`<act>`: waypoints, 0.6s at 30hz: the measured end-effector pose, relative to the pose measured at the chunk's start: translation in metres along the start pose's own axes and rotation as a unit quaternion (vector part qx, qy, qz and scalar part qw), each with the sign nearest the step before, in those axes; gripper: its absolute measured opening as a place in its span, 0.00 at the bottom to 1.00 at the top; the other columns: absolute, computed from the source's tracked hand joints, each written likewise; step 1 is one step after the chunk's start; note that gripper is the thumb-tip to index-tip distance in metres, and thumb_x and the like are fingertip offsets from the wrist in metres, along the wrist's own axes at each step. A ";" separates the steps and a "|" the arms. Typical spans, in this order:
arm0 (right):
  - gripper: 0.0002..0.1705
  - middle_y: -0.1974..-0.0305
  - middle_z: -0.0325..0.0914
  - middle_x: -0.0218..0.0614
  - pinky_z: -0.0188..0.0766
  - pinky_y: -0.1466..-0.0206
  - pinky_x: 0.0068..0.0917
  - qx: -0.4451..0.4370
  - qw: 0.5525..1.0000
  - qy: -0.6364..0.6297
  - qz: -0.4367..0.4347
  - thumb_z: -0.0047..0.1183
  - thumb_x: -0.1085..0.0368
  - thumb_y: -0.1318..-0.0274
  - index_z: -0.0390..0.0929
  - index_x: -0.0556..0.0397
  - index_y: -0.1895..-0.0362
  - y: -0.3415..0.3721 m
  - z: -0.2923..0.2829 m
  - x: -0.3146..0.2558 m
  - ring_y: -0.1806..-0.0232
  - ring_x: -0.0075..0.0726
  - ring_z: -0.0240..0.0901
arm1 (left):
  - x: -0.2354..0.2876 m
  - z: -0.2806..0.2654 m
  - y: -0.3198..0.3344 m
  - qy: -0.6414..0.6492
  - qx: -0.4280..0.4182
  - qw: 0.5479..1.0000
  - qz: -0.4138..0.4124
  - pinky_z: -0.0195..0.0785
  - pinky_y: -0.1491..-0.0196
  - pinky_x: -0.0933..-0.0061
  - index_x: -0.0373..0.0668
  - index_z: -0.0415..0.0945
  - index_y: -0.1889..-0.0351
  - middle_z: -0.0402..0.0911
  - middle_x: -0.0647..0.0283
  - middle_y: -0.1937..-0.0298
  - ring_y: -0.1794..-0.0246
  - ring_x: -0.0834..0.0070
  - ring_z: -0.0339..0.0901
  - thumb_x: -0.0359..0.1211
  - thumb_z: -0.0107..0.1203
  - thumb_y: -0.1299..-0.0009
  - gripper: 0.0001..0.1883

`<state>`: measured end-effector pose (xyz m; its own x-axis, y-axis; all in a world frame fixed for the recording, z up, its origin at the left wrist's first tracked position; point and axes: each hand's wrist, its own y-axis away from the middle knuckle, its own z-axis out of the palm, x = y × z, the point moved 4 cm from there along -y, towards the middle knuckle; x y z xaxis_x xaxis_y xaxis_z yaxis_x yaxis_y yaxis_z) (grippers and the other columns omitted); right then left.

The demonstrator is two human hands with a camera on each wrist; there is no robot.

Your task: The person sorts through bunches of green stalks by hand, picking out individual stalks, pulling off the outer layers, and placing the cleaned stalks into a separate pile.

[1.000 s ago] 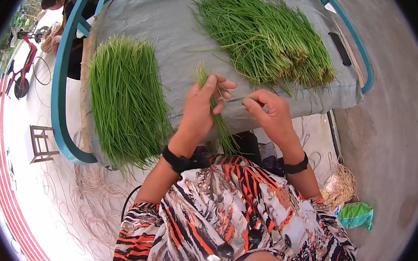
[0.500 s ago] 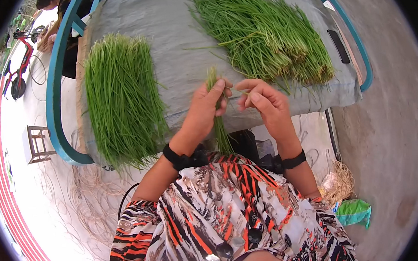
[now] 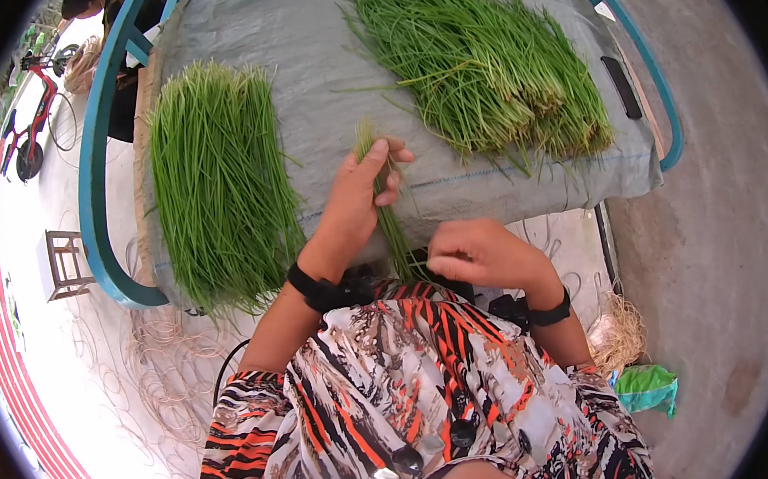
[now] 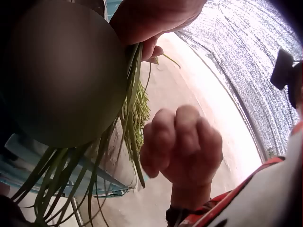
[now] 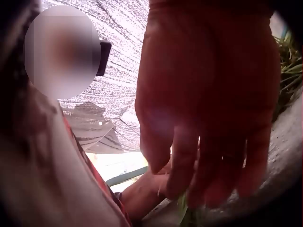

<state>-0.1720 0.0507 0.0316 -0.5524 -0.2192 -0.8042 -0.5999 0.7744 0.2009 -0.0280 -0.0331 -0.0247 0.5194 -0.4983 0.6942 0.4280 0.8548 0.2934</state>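
Observation:
A thin bunch of long green stalks (image 3: 390,230) is gripped near its pale ends by the left hand (image 3: 354,197), with the long green ends hanging down toward the lap. In the left wrist view, that hand (image 4: 156,19) pinches the stalks at the top and one stray stalk sticks out. To the right of the hanging ends is the right hand (image 3: 485,255), its fingers loosely bent and nothing visible in them. Its fingers (image 5: 208,165) point downward in the right wrist view. A neat pile of stalks (image 3: 219,180) lies at left, a larger pile (image 3: 479,64) at right.
A grey sheet (image 3: 318,66) covers the table, which has blue rails (image 3: 92,198) at its sides. A dark phone-like object (image 3: 622,87) lies near the right edge. A stool (image 3: 65,264), a red scooter (image 3: 37,121) and another person are at left; dry fibres (image 3: 619,334) lie at lower right.
The right hand has moved away from the left hand, down toward the lap. My left hand shifted slightly right, then back left, still gripping the bunch.

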 end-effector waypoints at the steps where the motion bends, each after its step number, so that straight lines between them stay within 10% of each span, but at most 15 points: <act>1: 0.10 0.71 0.73 0.39 0.66 0.67 0.29 0.032 0.999 0.030 0.008 0.54 0.62 0.47 0.76 0.57 0.70 0.004 -0.001 -0.003 0.72 0.37 0.69 | 0.000 -0.003 -0.002 0.019 0.000 1.000 -0.006 0.54 0.79 0.86 0.42 0.70 0.58 0.74 0.69 0.65 0.76 0.88 0.63 0.38 0.45 0.26 0.10; 9: 0.12 0.70 0.73 0.35 0.67 0.64 0.33 0.440 0.878 0.067 0.177 0.55 0.60 0.49 0.76 0.51 0.62 0.010 -0.045 0.017 0.70 0.38 0.71 | -0.006 -0.013 -0.016 0.134 -0.087 0.986 -0.053 0.52 0.80 0.86 0.40 0.69 0.57 0.70 0.71 0.71 0.79 0.87 0.59 0.38 0.44 0.26 0.11; 18: 0.09 0.73 0.75 0.30 0.67 0.69 0.29 0.540 0.812 0.159 0.153 0.55 0.62 0.48 0.77 0.51 0.64 -0.012 -0.063 0.045 0.74 0.35 0.70 | -0.008 -0.014 -0.009 0.135 -0.068 0.988 -0.043 0.52 0.80 0.86 0.42 0.70 0.60 0.72 0.69 0.72 0.79 0.86 0.60 0.39 0.45 0.26 0.10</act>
<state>-0.2264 -0.0054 0.0280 -0.8041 0.0735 -0.5900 0.3579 0.8522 -0.3816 -0.0258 -0.0388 -0.0421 0.6479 -0.6041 0.4641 0.5652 0.7897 0.2388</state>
